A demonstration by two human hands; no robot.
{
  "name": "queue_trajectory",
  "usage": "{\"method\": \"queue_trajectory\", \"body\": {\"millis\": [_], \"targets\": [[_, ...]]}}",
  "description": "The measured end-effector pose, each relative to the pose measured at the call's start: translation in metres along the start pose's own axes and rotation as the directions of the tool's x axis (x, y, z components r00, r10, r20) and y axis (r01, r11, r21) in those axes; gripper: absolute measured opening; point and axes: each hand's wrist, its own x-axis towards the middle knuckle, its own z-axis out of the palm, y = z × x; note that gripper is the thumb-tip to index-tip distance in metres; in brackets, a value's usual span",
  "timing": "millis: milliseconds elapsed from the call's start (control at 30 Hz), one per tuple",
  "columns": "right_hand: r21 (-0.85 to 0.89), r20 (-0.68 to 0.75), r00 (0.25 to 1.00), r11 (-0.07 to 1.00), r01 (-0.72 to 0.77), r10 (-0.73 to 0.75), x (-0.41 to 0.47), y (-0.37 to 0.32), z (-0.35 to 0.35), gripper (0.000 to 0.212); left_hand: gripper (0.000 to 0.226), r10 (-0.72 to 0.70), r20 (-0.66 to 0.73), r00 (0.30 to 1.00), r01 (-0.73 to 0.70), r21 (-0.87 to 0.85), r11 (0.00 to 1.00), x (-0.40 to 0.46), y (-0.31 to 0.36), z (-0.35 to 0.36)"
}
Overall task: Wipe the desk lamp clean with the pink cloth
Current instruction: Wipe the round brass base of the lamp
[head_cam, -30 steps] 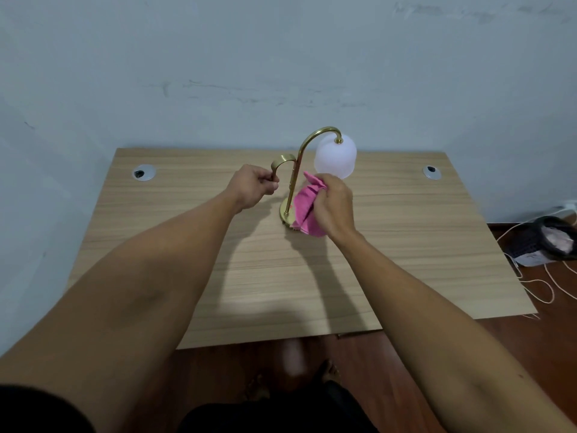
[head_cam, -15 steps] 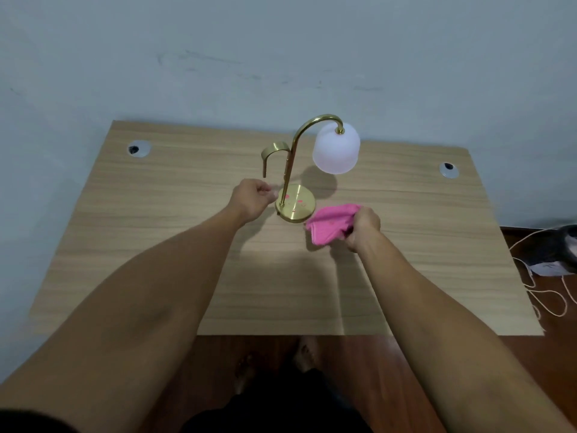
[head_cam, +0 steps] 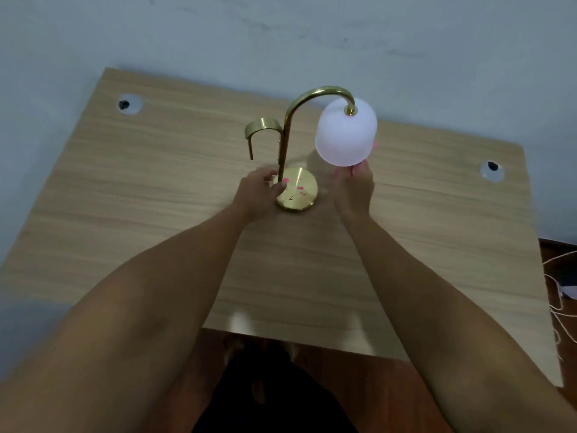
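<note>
The desk lamp (head_cam: 288,132) stands mid-desk with a gold curved stem, a round gold base (head_cam: 301,195) and a white shade (head_cam: 345,132) hanging at the right. My left hand (head_cam: 256,195) holds the stem just above the base, its thumb resting on the base. My right hand (head_cam: 354,192) is raised under the rim of the shade and holds the pink cloth (head_cam: 357,168) against it. Only small pink edges of the cloth show between my fingers and behind the shade.
The wooden desk (head_cam: 156,189) stands against a pale wall, with a cable grommet at the back left (head_cam: 129,104) and another at the right (head_cam: 491,170). White cords (head_cam: 559,307) lie on the floor beyond the right edge. My feet show under the near edge.
My right hand has lifted the pink cloth from the desk beside the base up to the underside of the shade. My left hand stays low at the stem. The view has moved closer.
</note>
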Motion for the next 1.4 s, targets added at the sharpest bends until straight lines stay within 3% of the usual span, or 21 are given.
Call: {"method": "queue_trajectory", "body": {"millis": [100, 200, 267, 367, 467, 633, 800, 933, 967, 1100, 1167, 1300, 1400], "targets": [[-0.133, 0.261, 0.961, 0.982, 0.131, -0.093, -0.002, 0.017, 0.027, 0.027, 0.027, 0.024, -0.022, 0.999, -0.024, -0.019, 1.0, 0.005, -0.003, 0.007], [-0.159, 0.519, 0.823, 0.92, 0.358, -0.23, -0.01, 0.046, 0.054, 0.035, 0.016, 0.074, -0.024, 0.997, -0.075, -0.033, 0.997, 0.004, -0.005, 0.014], [-0.275, 0.644, 0.714, 0.788, 0.551, -0.275, -0.011, 0.072, 0.068, 0.059, 0.017, 0.118, -0.013, 0.993, -0.118, -0.02, 0.993, 0.003, -0.007, 0.017], [-0.425, 0.728, 0.642, 0.576, 0.698, -0.24, -0.014, 0.081, 0.069, 0.076, 0.024, 0.154, 0.002, 0.988, -0.154, 0.011, 0.988, 0.002, -0.009, 0.016], [-0.463, 0.743, 0.618, 0.471, 0.751, -0.256, -0.017, 0.078, 0.066, 0.08, 0.032, 0.176, 0.055, 0.983, -0.177, 0.021, 0.984, 0.003, -0.009, 0.012], [-0.497, 0.747, 0.613, 0.396, 0.772, -0.259, -0.017, 0.085, 0.055, 0.081, 0.031, 0.189, 0.101, 0.977, -0.191, 0.011, 0.982, 0.006, -0.012, 0.01], [-0.554, 0.684, 0.697, 0.467, 0.689, -0.218, -0.007, 0.079, 0.067, 0.078, 0.028, 0.225, 0.082, 0.971, -0.226, 0.006, 0.974, 0.007, -0.015, 0.009], [-0.467, 0.753, 0.595, 0.409, 0.784, -0.281, -0.005, 0.089, 0.049, 0.077, 0.027, 0.227, 0.091, 0.97, -0.228, -0.005, 0.974, 0.007, -0.016, 0.007], [-0.468, 0.749, 0.601, 0.421, 0.777, -0.277, -0.004, 0.092, 0.043, 0.077, 0.026, 0.224, 0.096, 0.97, -0.224, -0.009, 0.975, 0.007, -0.017, 0.006], [-0.54, 0.675, 0.701, 0.492, 0.683, -0.231, -0.003, 0.084, 0.047, 0.077, 0.027, 0.24, 0.103, 0.965, -0.243, 0.016, 0.97, 0.01, -0.017, 0.005], [-0.515, 0.695, 0.667, 0.462, 0.722, -0.267, 0.0, 0.08, 0.054, 0.076, 0.031, 0.261, 0.111, 0.959, -0.264, 0.012, 0.965, 0.011, -0.016, 0.004], [-0.421, 0.796, 0.521, 0.335, 0.843, -0.309, 0.007, 0.102, 0.031, 0.074, 0.028, 0.269, 0.118, 0.956, -0.273, 0.016, 0.962, 0.012, -0.019, 0.001], [-0.472, 0.772, 0.572, 0.353, 0.808, -0.276, 0.008, 0.101, 0.024, 0.077, 0.028, 0.269, 0.12, 0.956, -0.275, 0.033, 0.961, 0.013, -0.019, 0.002]]}}
